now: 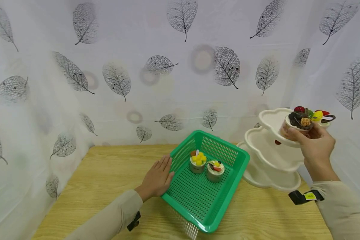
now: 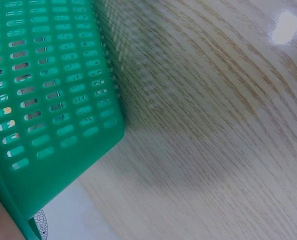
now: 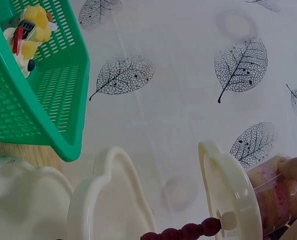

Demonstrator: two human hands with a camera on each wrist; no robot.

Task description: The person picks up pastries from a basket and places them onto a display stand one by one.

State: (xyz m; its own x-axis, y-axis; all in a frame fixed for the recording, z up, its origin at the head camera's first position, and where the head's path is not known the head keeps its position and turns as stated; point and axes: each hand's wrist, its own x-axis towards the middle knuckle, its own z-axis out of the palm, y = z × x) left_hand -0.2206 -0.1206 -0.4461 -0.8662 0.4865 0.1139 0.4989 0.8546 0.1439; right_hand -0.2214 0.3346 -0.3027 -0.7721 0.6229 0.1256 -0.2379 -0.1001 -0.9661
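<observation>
Well, the right hand (image 1: pixel 319 143) had a chocolate-topped cup (image 1: pixel 297 124) in its grip at the white stand's top tier (image 1: pixel 273 120), while the left hand (image 1: pixel 157 176) lay straight-fingered against the green basket (image 1: pixel 230 188).

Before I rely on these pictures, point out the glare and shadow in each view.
Left wrist: bright white glare on the wood-grain tabletop at upper right, soft shadow beside the green plastic basket; head: diffuse light on the leaf-print curtain, no comparable glare spot; right wrist: greyer overall, with soft shading inside the leftmost tier of the cream cake stand.
</observation>
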